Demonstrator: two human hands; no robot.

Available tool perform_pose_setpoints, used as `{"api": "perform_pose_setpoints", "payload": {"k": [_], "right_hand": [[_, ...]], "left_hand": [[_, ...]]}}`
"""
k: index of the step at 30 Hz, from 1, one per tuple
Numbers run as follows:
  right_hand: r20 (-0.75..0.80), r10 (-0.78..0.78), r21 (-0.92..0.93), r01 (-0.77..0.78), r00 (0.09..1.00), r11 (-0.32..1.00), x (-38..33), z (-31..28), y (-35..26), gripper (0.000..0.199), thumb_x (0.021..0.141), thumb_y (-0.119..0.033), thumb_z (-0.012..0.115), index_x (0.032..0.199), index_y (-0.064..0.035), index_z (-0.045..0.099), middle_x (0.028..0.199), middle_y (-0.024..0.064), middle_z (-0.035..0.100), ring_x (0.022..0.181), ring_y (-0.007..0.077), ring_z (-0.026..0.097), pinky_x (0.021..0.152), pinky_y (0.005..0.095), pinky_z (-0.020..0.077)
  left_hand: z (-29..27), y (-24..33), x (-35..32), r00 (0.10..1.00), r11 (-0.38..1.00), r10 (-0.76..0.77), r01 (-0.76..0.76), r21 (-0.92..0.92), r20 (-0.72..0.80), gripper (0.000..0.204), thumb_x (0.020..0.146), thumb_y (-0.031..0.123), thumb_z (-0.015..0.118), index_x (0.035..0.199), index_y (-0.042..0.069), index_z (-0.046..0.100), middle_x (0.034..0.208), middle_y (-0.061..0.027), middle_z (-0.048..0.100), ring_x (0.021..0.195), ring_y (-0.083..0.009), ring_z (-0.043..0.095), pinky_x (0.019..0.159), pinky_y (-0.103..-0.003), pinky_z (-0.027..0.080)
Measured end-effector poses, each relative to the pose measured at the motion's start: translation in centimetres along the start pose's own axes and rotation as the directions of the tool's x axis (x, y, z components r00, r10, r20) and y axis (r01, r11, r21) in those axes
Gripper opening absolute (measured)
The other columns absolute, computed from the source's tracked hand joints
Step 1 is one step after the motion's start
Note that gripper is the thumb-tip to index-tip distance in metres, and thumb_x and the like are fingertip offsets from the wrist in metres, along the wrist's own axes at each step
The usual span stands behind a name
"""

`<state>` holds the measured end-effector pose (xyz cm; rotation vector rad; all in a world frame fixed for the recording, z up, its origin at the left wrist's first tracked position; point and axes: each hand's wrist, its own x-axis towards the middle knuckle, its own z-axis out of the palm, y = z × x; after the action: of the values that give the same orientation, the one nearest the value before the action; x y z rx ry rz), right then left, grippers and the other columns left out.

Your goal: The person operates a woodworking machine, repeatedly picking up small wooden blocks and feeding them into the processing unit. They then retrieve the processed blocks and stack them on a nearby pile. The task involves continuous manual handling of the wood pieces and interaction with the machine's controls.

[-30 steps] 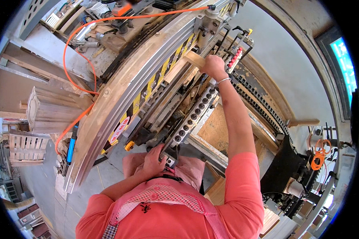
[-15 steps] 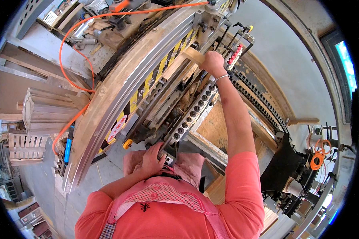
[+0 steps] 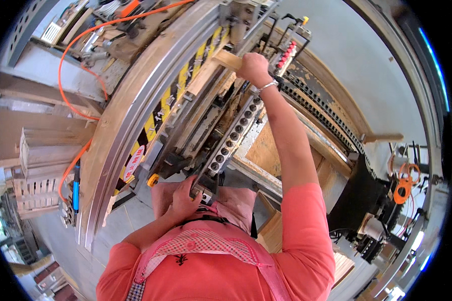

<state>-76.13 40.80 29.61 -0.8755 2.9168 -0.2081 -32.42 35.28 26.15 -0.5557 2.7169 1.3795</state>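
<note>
My right hand point(image 3: 254, 68) is stretched out over the far part of a long woodworking machine. Its closed fingers hold a short, flat wooden block point(image 3: 227, 59). The block's left end meets a pale wooden strip point(image 3: 204, 80) lying along the machine's left side. Close to my body, my left hand point(image 3: 184, 199) is wrapped around the near end of the machine's metal rail point(image 3: 202, 188); part of its grip is hidden. A row of round black knobs point(image 3: 229, 144) runs up the machine between my two hands.
A curved-looking wood and metal beam point(image 3: 120, 113) with yellow-black striping stands at the left, an orange hose point(image 3: 60, 85) looping beside it. Red caps point(image 3: 286, 55) sit beyond my right hand. A framed board point(image 3: 261, 150) and black cable chains point(image 3: 321, 105) lie to the right.
The view has shifted slightly, so the machine appears further left. Both hands keep about the same places on it, and the right still holds the wooden block.
</note>
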Motion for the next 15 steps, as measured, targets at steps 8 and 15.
{"api": "perform_pose_setpoints", "payload": {"k": [8,15], "right_hand": [[-0.081,-0.034,-0.014,0.033,0.996,0.999,0.8,1.4,-0.4,0.031,0.059,-0.031,0.075,0.084,-0.0126,0.071,0.083,0.0094,0.068,0.081,0.0258,0.067,0.071,0.0367,0.0543],[-0.178,0.090,0.088,-0.075,0.980,0.993,-0.6,1.9,-1.6,0.025,0.067,-0.023,0.070,0.089,-0.0111,0.071,0.095,0.0089,0.067,0.094,0.0293,0.061,0.078,0.0380,0.0513]], "left_hand": [[-0.6,1.5,-0.2,0.984,0.979,-0.158,0.146,0.143,0.078,0.055,0.076,0.012,0.065,0.125,0.001,0.045,0.114,-0.0212,0.056,0.103,-0.0369,0.056,0.087,-0.041,0.045],[0.0,-1.2,-0.7,1.000,1.000,-0.012,0.012,0.014,0.006,0.053,0.081,0.009,0.059,0.129,-0.003,0.041,0.121,-0.0232,0.051,0.110,-0.0353,0.052,0.092,-0.038,0.042]]}}
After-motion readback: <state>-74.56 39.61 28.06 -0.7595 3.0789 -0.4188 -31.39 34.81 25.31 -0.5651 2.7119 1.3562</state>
